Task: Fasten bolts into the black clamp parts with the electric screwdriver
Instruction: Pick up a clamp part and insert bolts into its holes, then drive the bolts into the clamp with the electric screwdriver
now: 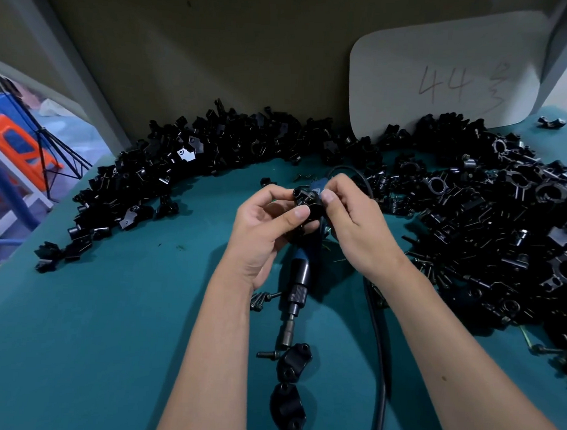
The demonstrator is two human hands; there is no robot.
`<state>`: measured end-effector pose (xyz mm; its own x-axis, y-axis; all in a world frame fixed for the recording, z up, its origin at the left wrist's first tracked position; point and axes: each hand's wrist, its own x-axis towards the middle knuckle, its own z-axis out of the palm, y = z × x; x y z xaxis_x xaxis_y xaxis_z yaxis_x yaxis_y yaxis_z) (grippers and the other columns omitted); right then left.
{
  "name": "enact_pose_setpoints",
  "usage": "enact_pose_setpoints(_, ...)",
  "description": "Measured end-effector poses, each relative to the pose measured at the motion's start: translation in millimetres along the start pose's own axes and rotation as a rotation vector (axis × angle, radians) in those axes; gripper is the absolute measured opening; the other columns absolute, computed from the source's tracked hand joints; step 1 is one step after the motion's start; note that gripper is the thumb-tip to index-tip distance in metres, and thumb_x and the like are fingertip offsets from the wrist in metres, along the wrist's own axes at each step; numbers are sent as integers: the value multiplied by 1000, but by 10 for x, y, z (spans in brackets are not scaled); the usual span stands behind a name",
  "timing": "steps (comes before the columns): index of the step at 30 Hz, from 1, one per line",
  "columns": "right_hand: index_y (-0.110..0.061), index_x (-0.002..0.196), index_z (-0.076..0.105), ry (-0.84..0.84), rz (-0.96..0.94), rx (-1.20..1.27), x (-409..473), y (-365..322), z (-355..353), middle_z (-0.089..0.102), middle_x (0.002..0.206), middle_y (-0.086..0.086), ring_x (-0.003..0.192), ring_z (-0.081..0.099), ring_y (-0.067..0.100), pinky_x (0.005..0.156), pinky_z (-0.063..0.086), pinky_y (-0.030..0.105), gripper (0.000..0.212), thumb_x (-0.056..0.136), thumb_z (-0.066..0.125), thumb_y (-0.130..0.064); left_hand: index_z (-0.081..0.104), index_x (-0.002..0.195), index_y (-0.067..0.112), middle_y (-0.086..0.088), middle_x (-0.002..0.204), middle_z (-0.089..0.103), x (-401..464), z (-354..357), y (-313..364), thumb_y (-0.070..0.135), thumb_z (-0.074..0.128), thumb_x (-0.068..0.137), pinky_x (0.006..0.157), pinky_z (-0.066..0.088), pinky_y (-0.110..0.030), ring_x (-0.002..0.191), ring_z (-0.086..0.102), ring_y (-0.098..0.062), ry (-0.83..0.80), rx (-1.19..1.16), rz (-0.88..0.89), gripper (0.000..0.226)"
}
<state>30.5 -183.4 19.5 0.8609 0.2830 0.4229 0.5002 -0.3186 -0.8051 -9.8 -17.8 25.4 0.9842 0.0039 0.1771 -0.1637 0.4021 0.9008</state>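
Both grips, left hand [265,227] and right hand [355,223], pinch one black clamp part [308,201], hiding the electric screwdriver [301,273] partly.

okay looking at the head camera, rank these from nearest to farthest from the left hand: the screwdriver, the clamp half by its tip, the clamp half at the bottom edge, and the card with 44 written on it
From the left hand:
1. Electric screwdriver, lying just beside and below the hand.
2. Clamp half by the screwdriver's tip, lower centre.
3. Clamp half at the bottom edge, below the first.
4. Card marked 44, leaning at the back right.
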Motion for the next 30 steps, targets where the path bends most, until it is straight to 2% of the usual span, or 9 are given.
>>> enact_pose_setpoints(6,-15,72,48,0,12,-48,-4,-47,-16,41,63,-10,60,36,6,59,32,26,41,110,48,-30,73,84,18,-7,86,73,-5,-33,-2,6,78,80,80,63,-35,83,73,-22,-30,12,-13,14)
enact_pose_setpoints(8,-9,64,42,47,89,22,2,-111,13,35,57,-10,56,31,8,56,29,27,54,109,49,-38,74,84,20,-7,86,73,1,-28,-4,1,75,83,80,63,-35,82,73,-23,-22,28,-15,19)
enact_pose_setpoints(11,-19,57,23,93,207,104,13,-186,13,24,50,-9,48,22,12,48,24,23,66,106,42,-59,75,85,21,-9,91,75,1,-7,3,4,76,85,78,62,-31,82,73,-23,-11,5,-36,16)
enact_pose_setpoints(14,-17,61,25,127,310,38,12,-171,21,30,52,-6,50,28,16,53,28,32,70,101,28,-74,70,93,13,-11,96,76,14,-1,0,11,69,91,75,60,-25,83,72,-22,95,-82,-91,3)
enact_pose_setpoints(17,-17,84,48,174,392,-386,-8,-110,111,59,71,-2,64,56,21,55,38,34,53,101,41,-66,63,98,6,-12,92,71,54,-21,-11,10,58,101,65,56,-24,76,66,-24,209,-257,-179,7)
enact_pose_setpoints(19,-17,104,43,135,414,-546,-52,-124,223,60,83,3,70,58,27,54,39,35,51,97,51,-67,61,94,4,-13,88,67,58,-37,-4,14,60,99,58,49,-24,71,60,-24,263,-368,-217,10)
enact_pose_setpoints(24,-15,114,37,45,468,-608,-105,-190,392,56,88,2,71,54,27,55,41,35,77,79,68,-75,56,92,13,-3,78,59,77,-95,-10,30,69,97,41,30,-18,56,41,-12,401,-243,-213,23)
enact_pose_setpoints(27,-15,107,44,14,567,-426,-31,-156,325,60,88,0,69,62,23,51,44,31,66,74,78,-61,51,93,14,-5,79,60,79,-129,12,24,61,100,38,26,-17,51,35,-10,438,-278,-255,16)
enact_pose_setpoints(30,-25,93,60,-11,620,-177,10,-116,212,68,80,-1,61,67,17,40,46,24,35,74,79,-48,41,104,15,-9,77,61,66,-152,21,28,55,101,35,24,-17,50,32,-11,433,-349,-305,19)
